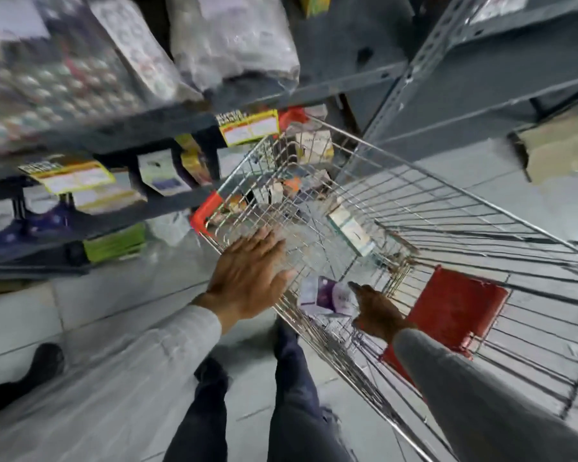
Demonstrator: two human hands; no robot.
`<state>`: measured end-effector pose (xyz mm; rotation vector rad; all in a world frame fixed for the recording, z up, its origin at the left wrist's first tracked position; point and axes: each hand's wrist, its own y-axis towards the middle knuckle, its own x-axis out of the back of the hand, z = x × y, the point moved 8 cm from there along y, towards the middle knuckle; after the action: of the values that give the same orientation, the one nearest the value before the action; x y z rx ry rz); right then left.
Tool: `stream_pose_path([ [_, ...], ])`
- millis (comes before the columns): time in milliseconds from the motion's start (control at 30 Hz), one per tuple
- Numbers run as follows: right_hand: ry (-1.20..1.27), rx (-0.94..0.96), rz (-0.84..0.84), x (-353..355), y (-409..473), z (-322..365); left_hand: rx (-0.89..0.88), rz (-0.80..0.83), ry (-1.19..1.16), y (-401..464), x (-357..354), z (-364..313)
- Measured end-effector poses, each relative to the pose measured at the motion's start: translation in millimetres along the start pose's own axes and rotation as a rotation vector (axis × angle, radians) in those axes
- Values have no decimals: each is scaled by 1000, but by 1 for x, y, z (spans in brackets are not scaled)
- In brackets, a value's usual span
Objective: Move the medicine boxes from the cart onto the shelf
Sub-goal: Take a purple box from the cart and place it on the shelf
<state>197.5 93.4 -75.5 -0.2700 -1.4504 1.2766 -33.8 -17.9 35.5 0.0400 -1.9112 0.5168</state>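
A wire shopping cart [447,208] with red corner guards stands in front of me, and medicine boxes lie in its basket. My right hand [376,311] reaches down inside the cart and touches a purple-and-white box [326,295] near the close end. Whether its fingers are closed around the box I cannot tell. My left hand [251,278] hovers over the cart's left rim with fingers spread and nothing in it. A white and green box [349,228] lies further in, with several more boxes [314,145] at the far end. The grey metal shelf [141,128] is on the left.
The shelf carries wrapped bundles [231,38] on top and coloured boxes [114,243] on lower levels, with yellow labels [249,128] on its edges. A second grey rack [481,78] stands at the right. A red flap [454,308] sits in the cart's near end. My legs [291,378] stand by the cart.
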Motion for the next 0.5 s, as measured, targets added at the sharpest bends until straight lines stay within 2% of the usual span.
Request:
stream_pose_path([
  [133,132,61,-88,-21,30,-6,-6,-42,26,0,-4,2],
  [267,138,105,-114,-33,55,-7,-19,-53,40,3,-6,0],
  [400,102,93,-97,-27,51,-6,-13,-55,36,3,-8,1],
  [500,123,106,-170,-3,30,0,-1,-26,13,2,-11,0],
])
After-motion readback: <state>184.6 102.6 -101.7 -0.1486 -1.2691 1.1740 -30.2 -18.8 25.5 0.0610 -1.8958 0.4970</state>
